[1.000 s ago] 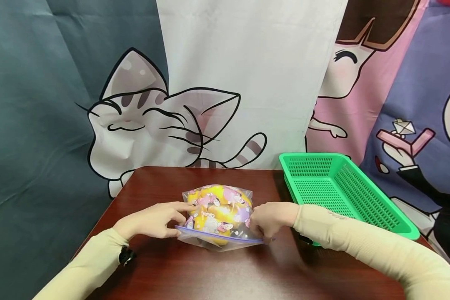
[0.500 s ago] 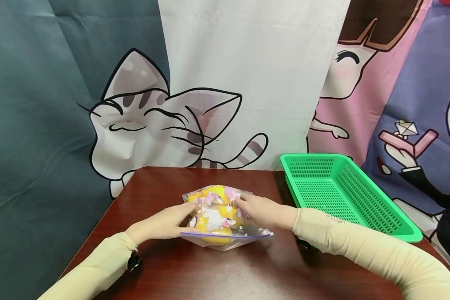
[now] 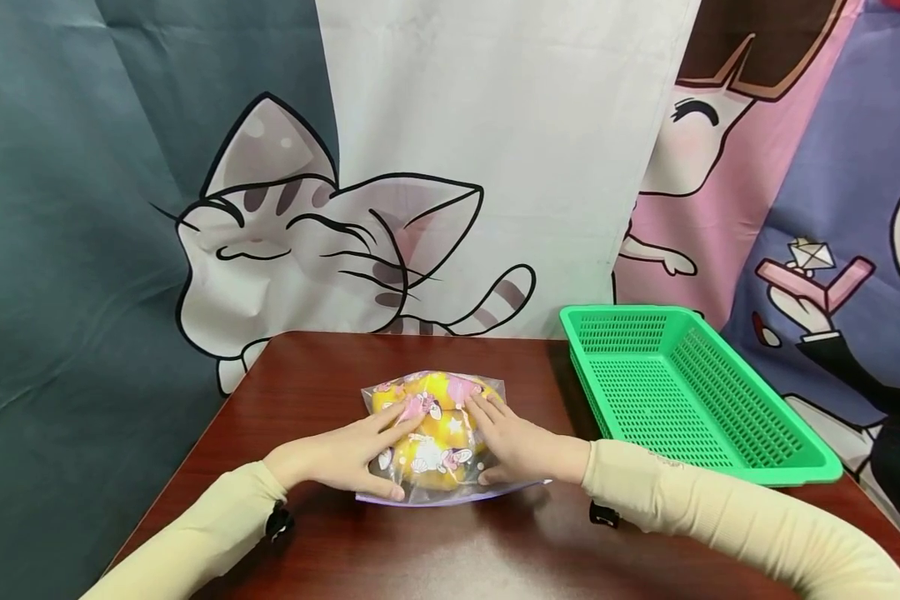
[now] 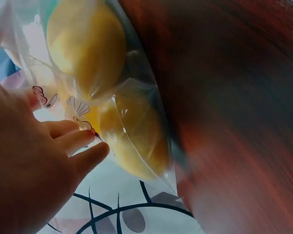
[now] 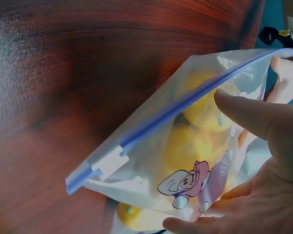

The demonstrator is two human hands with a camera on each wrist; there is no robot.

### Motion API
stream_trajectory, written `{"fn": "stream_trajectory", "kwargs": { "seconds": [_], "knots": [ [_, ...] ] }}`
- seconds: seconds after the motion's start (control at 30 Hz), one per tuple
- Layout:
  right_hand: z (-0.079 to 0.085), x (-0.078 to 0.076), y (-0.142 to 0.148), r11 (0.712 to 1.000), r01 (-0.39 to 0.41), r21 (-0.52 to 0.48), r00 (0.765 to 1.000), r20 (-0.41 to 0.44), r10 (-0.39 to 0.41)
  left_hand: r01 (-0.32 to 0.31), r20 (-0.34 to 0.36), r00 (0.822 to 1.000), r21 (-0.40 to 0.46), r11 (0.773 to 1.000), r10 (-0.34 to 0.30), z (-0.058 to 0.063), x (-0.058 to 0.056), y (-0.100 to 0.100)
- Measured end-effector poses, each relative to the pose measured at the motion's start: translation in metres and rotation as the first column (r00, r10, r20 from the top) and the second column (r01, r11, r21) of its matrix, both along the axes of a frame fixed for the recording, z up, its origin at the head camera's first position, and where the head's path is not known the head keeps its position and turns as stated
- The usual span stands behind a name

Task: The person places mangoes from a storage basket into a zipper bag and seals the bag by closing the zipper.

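Observation:
A clear, cartoon-printed slider bag [image 3: 456,459] lies on the table, filled with several round yellow fruits [image 4: 88,46]. In the right wrist view, a greenish stem spot shows on one fruit. My left hand [image 3: 342,455] rests on the bag's left side, fingers stretched toward its middle. From the other side, my right hand [image 3: 523,446] lies on the bag with straight fingers, its thumb near the mouth. The purple zip strip [image 5: 185,102] runs along the edge nearest me, with a white slider [image 5: 110,161] near one end. My palms hide the bag's sides.
At the right of the dark red-brown table [image 3: 450,558] stands a green plastic basket [image 3: 587,367] with slotted walls. Behind the table hangs a cartoon-printed cloth [image 3: 510,108]. A black band [image 3: 603,514] sits at my right wrist.
My right hand has left the bag's near right corner and now lies flat on top. The left hand has moved further over the bag. The zip edge has dropped toward the table.

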State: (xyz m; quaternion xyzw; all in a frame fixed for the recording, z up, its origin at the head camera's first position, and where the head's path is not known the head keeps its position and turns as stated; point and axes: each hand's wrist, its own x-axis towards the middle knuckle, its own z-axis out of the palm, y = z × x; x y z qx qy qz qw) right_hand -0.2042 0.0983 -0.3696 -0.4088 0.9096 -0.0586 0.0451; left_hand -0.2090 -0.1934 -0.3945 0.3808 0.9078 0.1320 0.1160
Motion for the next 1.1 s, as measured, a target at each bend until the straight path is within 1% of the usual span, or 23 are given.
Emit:
{"fn": "stream_trajectory", "kwargs": {
  "seconds": [0.13,0.2,0.33,0.4,0.53,0.67,0.73,0.8,0.9,1.03,1.1],
  "knots": [
    [-0.008,0.0,-0.001,1.0,0.005,-0.023,1.0,-0.011,-0.005,0.008,0.003,1.0,-0.012,1.0,-0.008,0.001,-0.001,0.003],
    [-0.01,0.0,-0.002,1.0,0.018,-0.023,1.0,-0.008,-0.019,0.027,-0.022,0.999,-0.024,0.999,-0.027,0.001,-0.002,0.006],
    [-0.015,-0.002,-0.003,0.998,0.054,-0.035,0.999,0.004,-0.054,0.059,-0.103,0.993,-0.056,0.997,-0.064,-0.001,-0.007,0.009],
    [-0.017,-0.005,-0.004,0.996,0.076,-0.052,0.997,0.021,-0.075,0.061,-0.135,0.988,-0.07,0.996,-0.07,-0.002,-0.011,0.009],
    [-0.021,-0.01,-0.006,0.986,0.152,-0.074,0.988,0.051,-0.149,0.057,-0.163,0.984,-0.076,0.995,-0.069,-0.006,-0.021,0.008],
    [-0.025,-0.017,-0.007,0.963,0.236,-0.127,0.97,0.082,-0.227,0.039,-0.161,0.986,-0.067,0.997,-0.05,-0.005,-0.032,0.009],
    [-0.027,-0.022,-0.007,0.952,0.262,-0.157,0.964,0.087,-0.25,0.023,-0.153,0.988,-0.067,0.997,-0.033,-0.004,-0.038,0.011],
    [-0.03,-0.028,-0.006,0.945,0.274,-0.179,0.962,0.07,-0.265,0.004,-0.142,0.99,-0.076,0.997,-0.015,-0.003,-0.047,0.013],
    [-0.033,-0.039,-0.005,0.936,0.31,-0.17,0.951,0.056,-0.304,-0.019,-0.138,0.99,-0.086,0.996,0.007,-0.003,-0.061,0.015],
    [-0.035,-0.05,-0.003,0.913,0.376,-0.159,0.926,0.089,-0.366,-0.044,-0.164,0.986,-0.091,0.995,0.029,-0.006,-0.078,0.017],
    [-0.036,-0.052,-0.002,0.906,0.39,-0.163,0.92,0.11,-0.376,-0.05,-0.174,0.984,-0.101,0.994,0.032,-0.006,-0.083,0.017]
  ]
}}
